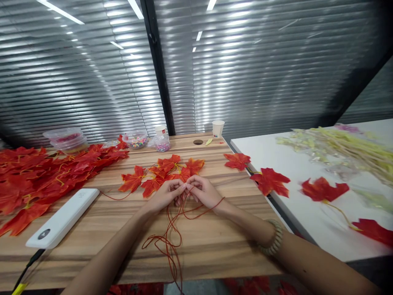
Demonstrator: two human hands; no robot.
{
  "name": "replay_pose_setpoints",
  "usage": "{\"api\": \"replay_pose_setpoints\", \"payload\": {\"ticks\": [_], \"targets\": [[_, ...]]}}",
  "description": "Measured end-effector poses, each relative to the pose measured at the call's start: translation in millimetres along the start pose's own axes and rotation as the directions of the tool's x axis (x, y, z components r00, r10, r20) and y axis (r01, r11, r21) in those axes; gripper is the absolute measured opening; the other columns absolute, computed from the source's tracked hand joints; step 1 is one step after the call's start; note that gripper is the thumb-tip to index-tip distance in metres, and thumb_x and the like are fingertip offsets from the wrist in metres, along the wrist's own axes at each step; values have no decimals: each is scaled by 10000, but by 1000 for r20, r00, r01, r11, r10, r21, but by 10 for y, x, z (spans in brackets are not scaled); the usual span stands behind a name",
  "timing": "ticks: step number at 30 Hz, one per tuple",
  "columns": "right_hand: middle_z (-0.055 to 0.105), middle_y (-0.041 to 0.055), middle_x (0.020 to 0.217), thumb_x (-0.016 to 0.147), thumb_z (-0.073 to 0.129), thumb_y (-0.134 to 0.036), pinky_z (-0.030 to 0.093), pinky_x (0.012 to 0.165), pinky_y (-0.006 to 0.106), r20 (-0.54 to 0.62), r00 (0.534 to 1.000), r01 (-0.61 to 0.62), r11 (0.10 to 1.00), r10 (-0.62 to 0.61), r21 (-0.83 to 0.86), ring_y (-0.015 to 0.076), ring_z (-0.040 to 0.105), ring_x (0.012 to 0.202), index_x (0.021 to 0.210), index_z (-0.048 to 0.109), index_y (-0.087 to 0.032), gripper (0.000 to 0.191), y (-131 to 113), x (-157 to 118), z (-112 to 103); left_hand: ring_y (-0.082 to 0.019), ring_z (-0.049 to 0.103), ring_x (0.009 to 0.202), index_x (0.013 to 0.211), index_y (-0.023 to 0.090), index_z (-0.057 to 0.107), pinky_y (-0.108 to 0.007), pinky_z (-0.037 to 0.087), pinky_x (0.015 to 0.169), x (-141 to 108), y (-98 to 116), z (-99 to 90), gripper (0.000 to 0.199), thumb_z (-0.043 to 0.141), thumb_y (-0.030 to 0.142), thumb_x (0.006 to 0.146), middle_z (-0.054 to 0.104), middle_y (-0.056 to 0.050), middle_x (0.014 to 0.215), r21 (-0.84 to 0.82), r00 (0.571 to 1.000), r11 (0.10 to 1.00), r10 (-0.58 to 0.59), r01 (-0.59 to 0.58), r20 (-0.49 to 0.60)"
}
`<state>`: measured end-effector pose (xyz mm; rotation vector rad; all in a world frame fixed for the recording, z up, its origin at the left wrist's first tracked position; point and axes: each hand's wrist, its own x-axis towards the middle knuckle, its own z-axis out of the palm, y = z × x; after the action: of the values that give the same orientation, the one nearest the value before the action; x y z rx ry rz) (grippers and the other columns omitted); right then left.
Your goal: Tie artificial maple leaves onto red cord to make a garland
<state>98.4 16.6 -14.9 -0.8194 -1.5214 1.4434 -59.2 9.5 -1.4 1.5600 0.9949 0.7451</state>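
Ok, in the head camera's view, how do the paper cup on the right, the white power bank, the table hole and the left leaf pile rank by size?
Largest to smallest, as they look:
1. Leaf pile
2. Power bank, nearer the camera than the cup
3. Paper cup
4. Table hole

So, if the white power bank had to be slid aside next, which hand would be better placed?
Probably the left hand: the white power bank lies out to the left, and the right hand would have to reach across. Both are at the red cord.
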Motion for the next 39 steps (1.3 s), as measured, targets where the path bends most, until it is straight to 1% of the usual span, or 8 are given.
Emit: {"api": "replay_pose_setpoints", "payload": {"ticks": [26,30,34,39], "targets": [[513,-36,534,759,511,-335,321,357,166,23,1000,6,1000,-5,-11,47,390,376,739,460,-162,181,32,2,-3,-67,484,464,727,125,524,-187,398,450,3,1,-3,336,470,449,798,538,-1,635,52,1000,999,-2,1,17],[503,-38,533,766,503,-331,314,356,166,34,999,3,1000,-2,-18,47,387,377,742,458,-160,179,29,1,-7,-65,481,455,719,129,520,-188,394,450,9,-8,-10,324,475,440,799,525,11,617,60,1000,998,-3,2,21],[502,-37,535,767,508,-337,309,359,168,42,999,2,1000,-2,-7,50,390,378,734,452,-161,187,30,1,-9,-66,482,476,724,128,523,-188,400,462,11,-16,-14,306,470,418,808,522,8,638,68,1000,998,14,-16,26],[504,-38,537,767,506,-341,306,355,167,44,999,-4,1000,4,-9,50,392,376,736,446,-166,187,31,-4,-8,-73,482,496,728,130,528,-194,406,475,9,-10,-10,310,466,423,808,519,5,649,88,1000,996,9,-11,25]]}}
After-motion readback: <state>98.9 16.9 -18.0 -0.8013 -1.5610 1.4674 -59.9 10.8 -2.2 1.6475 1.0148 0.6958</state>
